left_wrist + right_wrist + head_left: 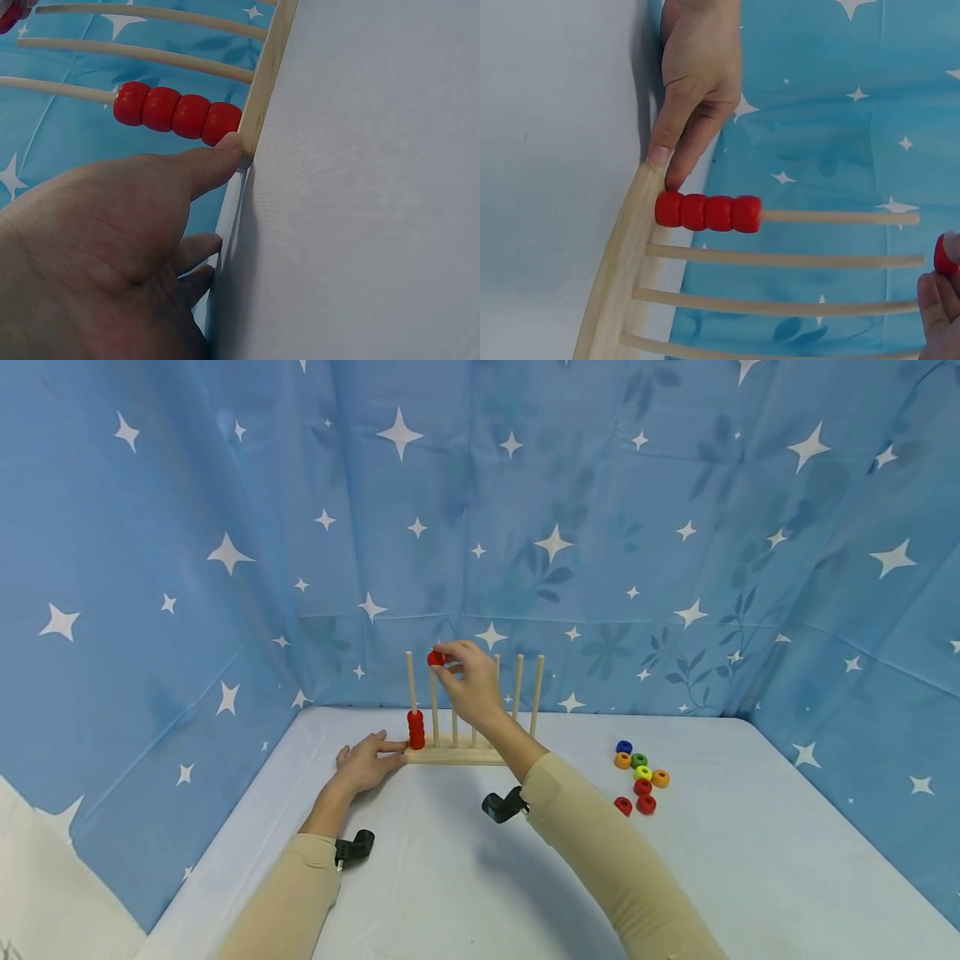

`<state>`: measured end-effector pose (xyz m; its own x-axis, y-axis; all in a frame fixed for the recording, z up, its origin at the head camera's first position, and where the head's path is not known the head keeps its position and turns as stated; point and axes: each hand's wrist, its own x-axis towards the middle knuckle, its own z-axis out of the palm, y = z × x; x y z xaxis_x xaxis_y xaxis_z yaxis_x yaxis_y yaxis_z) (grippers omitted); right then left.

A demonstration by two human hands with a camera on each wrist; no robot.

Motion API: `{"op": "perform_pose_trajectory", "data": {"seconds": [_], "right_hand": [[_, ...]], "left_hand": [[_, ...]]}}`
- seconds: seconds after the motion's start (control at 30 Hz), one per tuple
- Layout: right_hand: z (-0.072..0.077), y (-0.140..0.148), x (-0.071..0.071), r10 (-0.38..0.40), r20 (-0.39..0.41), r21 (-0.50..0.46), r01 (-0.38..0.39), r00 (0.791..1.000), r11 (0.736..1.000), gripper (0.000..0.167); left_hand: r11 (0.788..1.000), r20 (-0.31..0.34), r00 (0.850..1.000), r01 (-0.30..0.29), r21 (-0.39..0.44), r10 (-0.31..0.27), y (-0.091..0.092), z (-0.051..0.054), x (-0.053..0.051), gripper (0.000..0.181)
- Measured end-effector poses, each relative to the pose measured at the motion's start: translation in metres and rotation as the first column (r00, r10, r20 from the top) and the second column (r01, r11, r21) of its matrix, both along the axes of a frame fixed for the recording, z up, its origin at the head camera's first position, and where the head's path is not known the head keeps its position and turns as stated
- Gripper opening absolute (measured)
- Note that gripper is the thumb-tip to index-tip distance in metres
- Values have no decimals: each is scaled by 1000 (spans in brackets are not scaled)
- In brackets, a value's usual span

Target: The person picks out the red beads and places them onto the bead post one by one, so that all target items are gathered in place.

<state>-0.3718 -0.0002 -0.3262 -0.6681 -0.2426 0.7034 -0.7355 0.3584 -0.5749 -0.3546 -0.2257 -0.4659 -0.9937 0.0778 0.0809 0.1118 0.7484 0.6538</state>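
Note:
A wooden peg rack (pixel 457 758) stands on the white table, with a row of upright pegs. Several red beads (pixel 707 212) are stacked on its leftmost peg (pixel 840 217). With thumb in front and a finger behind, my left hand (pixel 363 766) pinches the left end of the base. In the left wrist view, the thumb (pixel 217 159) lies beside the lowest bead. Raised over the rack, my right hand (pixel 471 681) pinches another red bead (pixel 436 658) between thumb and fingertips. This bead is just off the tip of the second peg (pixel 802 259), which is bare.
Loose beads in red, yellow, orange, green and blue lie on the table to the right, among them a yellow bead (pixel 642 772) and a blue bead (pixel 624 747). A blue curtain (pixel 637 568) with white stars hangs behind the table.

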Motion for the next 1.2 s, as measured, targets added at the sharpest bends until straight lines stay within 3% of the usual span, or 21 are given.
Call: {"op": "perform_pose_trajectory", "data": {"seconds": [0.4,1.2], "right_hand": [[8,-10,-2,-15,15,30,14,1000,999,30],[10,-30,-3,-38,44,85,34,998,996,29]], "left_hand": [[1000,12,1000,1,4,-2,-1,0,1,40],[1000,22,1000,8,5,-8,-3,-1,-2,39]]}}
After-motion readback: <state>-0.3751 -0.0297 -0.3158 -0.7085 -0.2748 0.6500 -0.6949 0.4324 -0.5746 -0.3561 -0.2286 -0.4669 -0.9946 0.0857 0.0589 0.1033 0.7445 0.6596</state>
